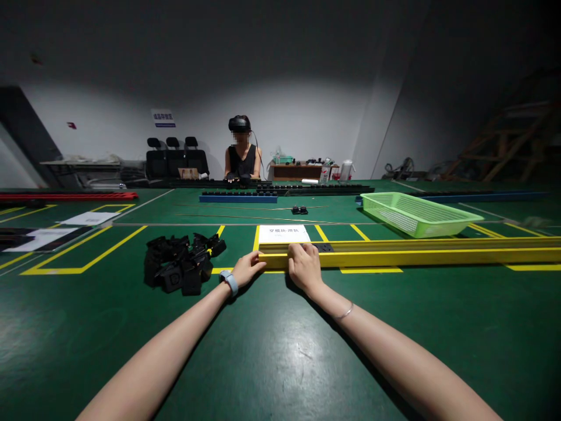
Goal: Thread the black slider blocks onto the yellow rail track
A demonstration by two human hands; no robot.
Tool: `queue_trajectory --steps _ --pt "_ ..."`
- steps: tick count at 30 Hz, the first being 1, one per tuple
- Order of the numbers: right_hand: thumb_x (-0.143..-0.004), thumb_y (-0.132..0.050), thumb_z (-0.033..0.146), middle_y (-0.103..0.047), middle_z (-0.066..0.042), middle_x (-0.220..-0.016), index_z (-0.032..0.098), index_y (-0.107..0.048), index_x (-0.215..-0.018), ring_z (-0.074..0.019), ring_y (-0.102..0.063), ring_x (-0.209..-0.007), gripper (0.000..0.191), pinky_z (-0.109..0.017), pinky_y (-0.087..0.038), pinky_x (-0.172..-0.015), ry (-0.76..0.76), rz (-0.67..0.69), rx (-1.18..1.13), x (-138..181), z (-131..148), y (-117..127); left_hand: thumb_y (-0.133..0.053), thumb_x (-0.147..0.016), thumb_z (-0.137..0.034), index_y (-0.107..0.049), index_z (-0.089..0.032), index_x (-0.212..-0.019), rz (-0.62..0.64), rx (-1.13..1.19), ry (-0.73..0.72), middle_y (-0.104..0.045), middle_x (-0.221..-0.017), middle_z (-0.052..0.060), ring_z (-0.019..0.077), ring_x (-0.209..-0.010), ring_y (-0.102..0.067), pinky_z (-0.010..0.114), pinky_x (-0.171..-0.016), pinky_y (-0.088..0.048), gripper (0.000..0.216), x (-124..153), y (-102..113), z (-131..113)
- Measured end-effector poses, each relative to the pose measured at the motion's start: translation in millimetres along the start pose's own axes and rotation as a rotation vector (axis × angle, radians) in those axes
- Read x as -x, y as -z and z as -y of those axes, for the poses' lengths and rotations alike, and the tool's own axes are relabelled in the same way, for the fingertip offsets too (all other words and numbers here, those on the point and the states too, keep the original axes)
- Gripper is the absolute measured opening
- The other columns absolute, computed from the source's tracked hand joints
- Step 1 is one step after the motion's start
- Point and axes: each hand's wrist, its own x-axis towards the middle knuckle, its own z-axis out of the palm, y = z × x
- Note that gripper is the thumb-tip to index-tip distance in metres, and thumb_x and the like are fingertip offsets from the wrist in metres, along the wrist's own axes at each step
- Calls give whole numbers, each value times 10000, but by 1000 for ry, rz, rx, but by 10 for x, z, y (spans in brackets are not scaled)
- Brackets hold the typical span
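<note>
The fingers of the right hand [304, 264] are bent over the top of the yellow rail [416, 255] and grasp it close to its left end, palm downward. The fingers of the left hand [248, 268] are stretched and held together; their tips touch the very end of the rail and do not close around anything. Just beyond the right hand a small black block [323, 247] sits on the rail.

The step in hand seems to be the steadying of the rail at its end, one hand holding and the other pressing. The rail is long and runs to the right edge of the view, so to my judgement any shift of it needs a firm hold from both hands, otherwise the far part can swing.

Left of the hands lies a pile of black parts [182, 263], near but apart. Behind the rail is a white label card [283, 234], and further right a green basket [416, 215].

All stands on a green table mat [272, 351] with yellow lines. Opposite sits another person [241, 155] with a headset – their hands are on a dark rail of their own – before a white wall in a dim room.
</note>
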Motion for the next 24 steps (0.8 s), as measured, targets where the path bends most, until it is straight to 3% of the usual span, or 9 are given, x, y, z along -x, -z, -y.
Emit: queue_trajectory --steps 6,17,24 --pt "-798 -464 176 -605 -58 -938 189 -545 -968 -242 -404 -953 189 -380 -272 -895 20 -12 -30 6 -52 -15 -582 -735 -309 -610 -172 -925 -28 19 24 -684 -927 52 210 -887 -635 325 -811 -495 235 -14 -19 33" --pt "-792 -512 209 -613 -85 -1054 158 -529 -1127 -239 -428 -1100 339 -388 -256 -999 216 43 -127 9 -5 -66 -610 -708 -271 -645 -175 -940 -122 -35 29 -695 -940 56 217 -895 -627 321 -828 -489 253 -32 -33 30" --pt "-787 -510 190 -582 -91 -1095 164 -511 -1144 -237 -433 -1084 359 -390 -269 -997 200 20 -141 -5 -10 -53 -554 -753 -279 -618 -176 -984 -64 -55 9 -680 -992 53 206 -916 -629 316 -835 -483 261 -41 -32 55"
